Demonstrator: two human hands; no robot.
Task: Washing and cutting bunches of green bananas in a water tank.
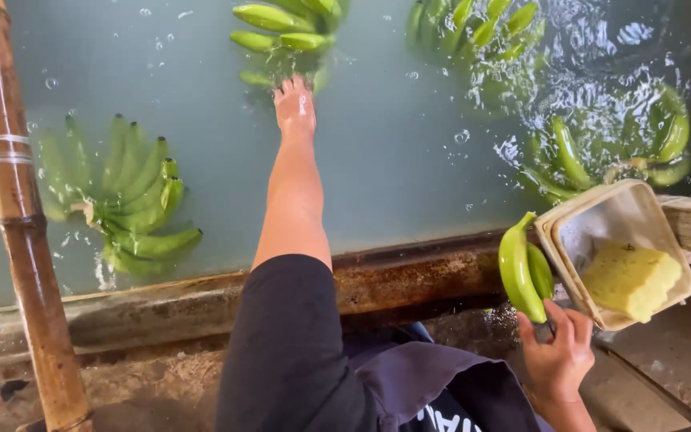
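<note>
Two green bananas sit in the right hand, fingers curled round them, beside a tub with a yellow sponge. Left hand (wet, fingers flat) reaches over the water tank, touching a floating banana bunch.

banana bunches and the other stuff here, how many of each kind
Green banana bunches floating in the water tank: 4 (left, top centre, top right, far right)
Small green banana cluster in the right hand: 1
Beige plastic tubs, stacked: 1 stack
Yellow sponge: 1
Bamboo pole: 1
Total: 8
</note>
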